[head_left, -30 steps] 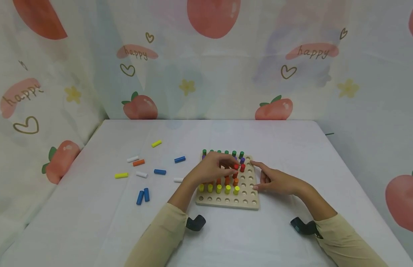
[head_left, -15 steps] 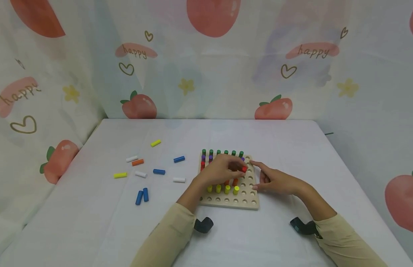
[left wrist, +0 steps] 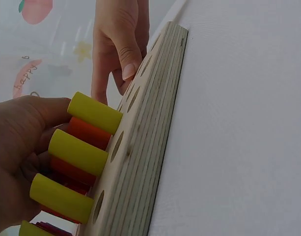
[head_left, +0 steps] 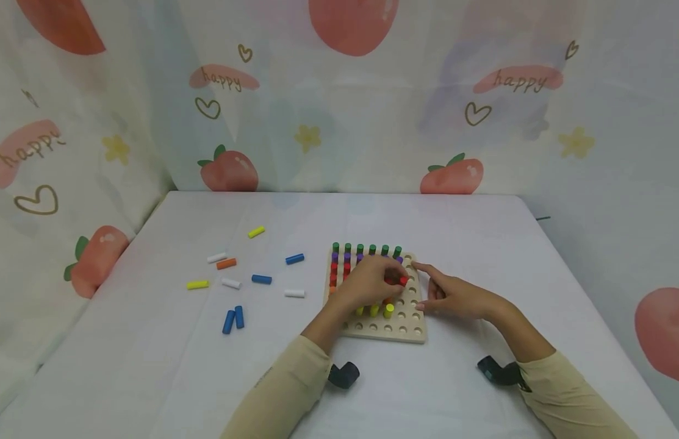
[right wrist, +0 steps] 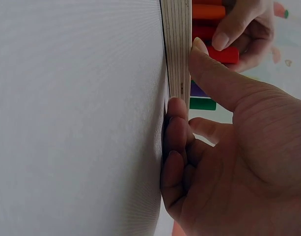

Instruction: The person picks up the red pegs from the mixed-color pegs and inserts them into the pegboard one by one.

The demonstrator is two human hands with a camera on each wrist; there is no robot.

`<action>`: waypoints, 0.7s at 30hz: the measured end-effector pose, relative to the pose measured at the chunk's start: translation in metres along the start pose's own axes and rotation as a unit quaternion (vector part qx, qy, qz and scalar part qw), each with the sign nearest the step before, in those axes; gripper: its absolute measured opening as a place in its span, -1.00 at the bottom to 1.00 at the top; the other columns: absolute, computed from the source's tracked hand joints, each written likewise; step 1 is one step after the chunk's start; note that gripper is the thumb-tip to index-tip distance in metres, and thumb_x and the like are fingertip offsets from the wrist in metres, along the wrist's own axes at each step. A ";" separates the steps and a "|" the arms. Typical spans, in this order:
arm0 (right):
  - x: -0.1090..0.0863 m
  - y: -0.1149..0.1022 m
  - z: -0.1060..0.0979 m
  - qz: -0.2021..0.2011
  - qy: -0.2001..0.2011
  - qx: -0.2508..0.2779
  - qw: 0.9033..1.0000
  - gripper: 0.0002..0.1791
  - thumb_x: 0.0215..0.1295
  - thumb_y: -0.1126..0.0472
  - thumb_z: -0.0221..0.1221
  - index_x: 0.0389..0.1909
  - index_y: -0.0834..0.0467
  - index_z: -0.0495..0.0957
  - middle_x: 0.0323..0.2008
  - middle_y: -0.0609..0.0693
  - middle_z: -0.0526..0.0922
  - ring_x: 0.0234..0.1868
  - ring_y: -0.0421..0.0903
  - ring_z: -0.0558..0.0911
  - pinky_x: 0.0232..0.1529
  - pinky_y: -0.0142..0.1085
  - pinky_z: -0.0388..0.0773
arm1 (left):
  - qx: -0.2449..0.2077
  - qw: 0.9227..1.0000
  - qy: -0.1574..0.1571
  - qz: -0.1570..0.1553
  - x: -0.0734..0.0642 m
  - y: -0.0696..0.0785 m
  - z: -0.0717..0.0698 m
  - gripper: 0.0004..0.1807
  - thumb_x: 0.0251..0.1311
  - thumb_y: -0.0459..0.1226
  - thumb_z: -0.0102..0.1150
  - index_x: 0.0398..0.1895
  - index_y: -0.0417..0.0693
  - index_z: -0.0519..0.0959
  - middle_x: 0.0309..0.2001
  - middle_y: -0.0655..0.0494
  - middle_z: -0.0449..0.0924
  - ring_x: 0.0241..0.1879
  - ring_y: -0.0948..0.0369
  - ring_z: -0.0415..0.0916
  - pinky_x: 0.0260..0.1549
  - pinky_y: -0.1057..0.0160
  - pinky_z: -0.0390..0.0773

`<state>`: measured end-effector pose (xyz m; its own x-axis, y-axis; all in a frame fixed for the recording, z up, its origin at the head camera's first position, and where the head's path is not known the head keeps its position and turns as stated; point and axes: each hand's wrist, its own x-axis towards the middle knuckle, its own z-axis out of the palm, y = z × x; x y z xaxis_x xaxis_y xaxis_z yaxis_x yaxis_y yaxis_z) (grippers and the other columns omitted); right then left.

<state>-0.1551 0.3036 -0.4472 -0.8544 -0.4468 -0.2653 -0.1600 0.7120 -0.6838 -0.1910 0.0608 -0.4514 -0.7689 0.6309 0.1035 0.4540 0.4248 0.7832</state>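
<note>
A wooden pegboard [head_left: 383,333] lies on the table with rows of coloured pegs standing in it. My left hand [head_left: 369,282] reaches over its middle and pinches a red peg [right wrist: 228,55] between thumb and fingers, toward the right end of the red rows. Whether that peg sits in a hole is hard to tell. At the right edge, my right hand [head_left: 461,297] holds the board, its thumb [right wrist: 205,61] on the rim and other fingers curled against the side. Yellow pegs [left wrist: 94,114] stand in front of the left hand, which hides part of the rows.
Left of the board lie loose pegs: blue [head_left: 261,279], white [head_left: 294,294], yellow [head_left: 197,285] and one orange [head_left: 226,263]. Green pegs [head_left: 372,249] line the far row of the board. Printed cloth [head_left: 339,122] hangs behind the table.
My left hand has moved right across the board with the red peg and lowered slightly. The right hand stays at the board's right edge.
</note>
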 end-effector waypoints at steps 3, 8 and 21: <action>0.000 0.000 0.000 -0.003 -0.001 0.003 1.000 -0.02 0.37 -0.01 0.37 0.63 0.09 0.01 -0.33 0.00 0.46 -0.34 -0.06 0.43 -0.37 -0.27 0.34 | 0.005 1.000 0.010 -0.026 0.000 0.003 0.001 -0.82 0.24 -0.32 0.46 -0.10 -0.01 0.77 -0.34 0.39 0.64 -0.32 0.39 0.56 -0.22 0.43 0.55; 0.000 0.000 0.000 -0.003 -0.003 0.004 1.000 -0.02 0.38 -0.01 0.36 0.63 0.10 0.00 -0.33 -0.01 0.46 -0.35 -0.06 0.42 -0.37 -0.27 0.33 | 0.005 0.999 0.014 -0.039 0.001 0.003 0.002 -0.82 0.23 -0.31 0.48 -0.12 0.00 0.77 -0.35 0.40 0.65 -0.31 0.41 0.56 -0.20 0.40 0.55; 0.001 -0.001 0.000 0.000 -0.003 -0.002 1.000 -0.01 0.37 -0.03 0.36 0.63 0.10 0.00 -0.33 -0.01 0.46 -0.35 -0.07 0.42 -0.39 -0.27 0.33 | 0.022 0.999 0.015 -0.045 -0.001 0.003 -0.001 -0.83 0.22 -0.31 0.49 -0.14 -0.01 0.77 -0.33 0.36 0.68 -0.29 0.44 0.57 -0.16 0.42 0.55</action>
<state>-0.1559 0.3024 -0.4471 -0.8511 -0.4505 -0.2696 -0.1620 0.7138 -0.6814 -0.1895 0.0612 -0.4484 -0.8201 0.5698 0.0527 0.4014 0.5072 0.7626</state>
